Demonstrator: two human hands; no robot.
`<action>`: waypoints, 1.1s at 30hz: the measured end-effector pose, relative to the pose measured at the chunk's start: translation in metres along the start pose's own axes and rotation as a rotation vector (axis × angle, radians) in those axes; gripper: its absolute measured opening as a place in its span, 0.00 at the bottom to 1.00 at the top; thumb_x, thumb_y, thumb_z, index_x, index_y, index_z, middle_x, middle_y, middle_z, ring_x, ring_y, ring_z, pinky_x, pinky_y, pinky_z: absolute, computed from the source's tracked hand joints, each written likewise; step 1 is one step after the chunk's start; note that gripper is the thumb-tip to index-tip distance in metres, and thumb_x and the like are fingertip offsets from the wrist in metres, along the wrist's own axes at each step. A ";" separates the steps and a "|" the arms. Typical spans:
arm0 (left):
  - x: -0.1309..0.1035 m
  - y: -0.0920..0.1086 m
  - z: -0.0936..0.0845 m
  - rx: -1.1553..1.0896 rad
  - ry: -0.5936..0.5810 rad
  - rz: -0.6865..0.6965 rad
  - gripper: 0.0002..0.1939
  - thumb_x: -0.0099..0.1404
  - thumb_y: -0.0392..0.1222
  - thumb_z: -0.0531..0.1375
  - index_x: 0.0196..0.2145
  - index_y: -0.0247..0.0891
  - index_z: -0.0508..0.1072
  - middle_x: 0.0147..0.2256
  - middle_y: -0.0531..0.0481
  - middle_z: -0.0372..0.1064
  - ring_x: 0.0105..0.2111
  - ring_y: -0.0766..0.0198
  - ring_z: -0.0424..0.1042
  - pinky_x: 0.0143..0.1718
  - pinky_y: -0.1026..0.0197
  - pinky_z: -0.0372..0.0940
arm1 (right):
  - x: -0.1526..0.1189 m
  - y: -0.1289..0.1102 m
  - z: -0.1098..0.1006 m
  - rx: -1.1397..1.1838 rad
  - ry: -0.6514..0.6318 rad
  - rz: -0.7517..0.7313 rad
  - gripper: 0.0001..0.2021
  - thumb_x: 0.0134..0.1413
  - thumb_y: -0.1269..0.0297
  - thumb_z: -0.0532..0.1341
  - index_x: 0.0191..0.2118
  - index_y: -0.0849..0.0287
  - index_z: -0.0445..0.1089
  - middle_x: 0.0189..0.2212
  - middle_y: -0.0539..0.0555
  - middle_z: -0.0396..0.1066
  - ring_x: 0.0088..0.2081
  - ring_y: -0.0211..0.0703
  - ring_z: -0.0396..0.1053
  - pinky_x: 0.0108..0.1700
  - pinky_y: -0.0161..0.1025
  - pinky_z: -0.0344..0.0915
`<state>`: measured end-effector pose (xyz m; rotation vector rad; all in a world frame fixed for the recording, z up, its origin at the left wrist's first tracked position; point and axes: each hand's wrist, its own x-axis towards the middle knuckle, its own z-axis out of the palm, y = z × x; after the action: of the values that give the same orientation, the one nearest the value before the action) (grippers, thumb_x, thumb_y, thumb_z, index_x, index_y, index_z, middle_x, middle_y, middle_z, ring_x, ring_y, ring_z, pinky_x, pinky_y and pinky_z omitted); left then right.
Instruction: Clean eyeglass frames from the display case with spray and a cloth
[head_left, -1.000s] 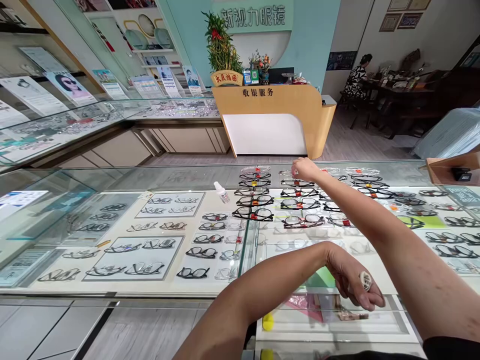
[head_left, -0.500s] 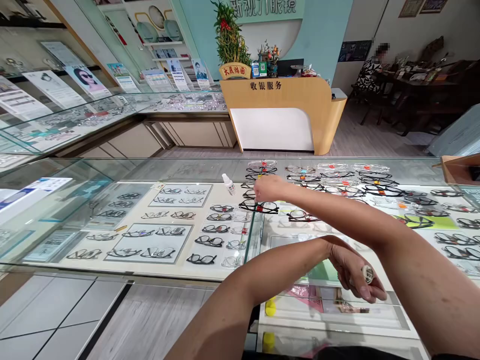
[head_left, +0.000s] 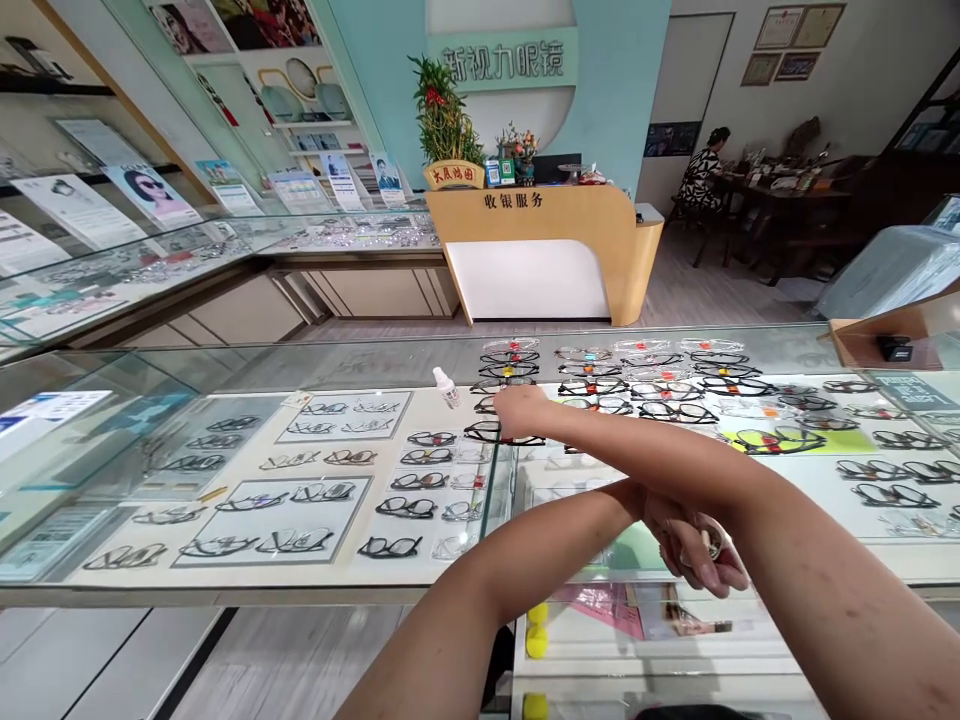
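My arms are crossed over the glass counter. My right hand [head_left: 521, 410], its fingers closed, is at the left column of spectacles, over a black-framed pair [head_left: 484, 432]. Its fingertips are hidden, and I cannot make out what they grip. Lower right, my left hand [head_left: 694, 545] curls around a small round cream object [head_left: 710, 541] with a dark pattern. Left of my right hand, a small white bottle [head_left: 446, 388] stands on the glass. Several more spectacles [head_left: 594, 387] lie in rows to the right.
Framed display panels [head_left: 351, 415] with spectacles lie to the left. A wooden box-like stand [head_left: 862, 345] is at the counter's far right edge. Beyond are a wooden reception desk [head_left: 622, 250] and a seated person [head_left: 703, 175] at a cluttered table.
The view has tilted up and turned slightly right. My right hand has come closer to the black-framed spectacles below it. My left hand still holds the round object.
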<state>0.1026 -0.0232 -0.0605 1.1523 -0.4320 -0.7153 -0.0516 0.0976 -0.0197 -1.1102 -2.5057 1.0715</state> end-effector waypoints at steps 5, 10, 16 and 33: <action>0.000 0.000 0.005 -0.037 -0.011 -0.024 0.24 0.62 0.58 0.74 0.26 0.42 0.68 0.24 0.55 0.54 0.18 0.64 0.54 0.18 0.61 0.57 | -0.065 -0.007 -0.048 -0.003 -0.027 0.135 0.11 0.42 0.58 0.81 0.26 0.55 0.80 0.23 0.51 0.74 0.31 0.46 0.70 0.35 0.42 0.61; 0.002 -0.001 0.003 -0.119 -0.089 -0.102 0.23 0.65 0.56 0.73 0.26 0.42 0.68 0.24 0.56 0.53 0.18 0.66 0.50 0.19 0.63 0.52 | -0.142 0.020 -0.098 0.539 0.105 0.089 0.22 0.35 0.50 0.82 0.33 0.57 0.79 0.23 0.44 0.66 0.27 0.36 0.56 0.33 0.38 0.47; 0.002 -0.002 0.002 -0.169 -0.048 -0.098 0.24 0.62 0.57 0.75 0.26 0.41 0.69 0.25 0.55 0.55 0.18 0.66 0.52 0.18 0.63 0.50 | -0.203 0.071 -0.122 1.117 0.466 -0.052 0.24 0.27 0.55 0.81 0.30 0.53 0.70 0.18 0.39 0.55 0.23 0.32 0.42 0.33 0.39 0.50; -0.006 -0.006 -0.005 -0.295 0.064 -0.160 0.26 0.52 0.61 0.78 0.23 0.42 0.70 0.22 0.54 0.53 0.15 0.64 0.52 0.13 0.62 0.49 | -0.225 0.106 -0.097 1.091 0.538 0.121 0.21 0.31 0.66 0.77 0.35 0.54 0.73 0.20 0.44 0.70 0.25 0.40 0.67 0.33 0.38 0.57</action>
<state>0.0999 -0.0166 -0.0680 0.9340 -0.1731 -0.8479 0.2082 0.0390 -0.0002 -0.9724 -1.1337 1.5739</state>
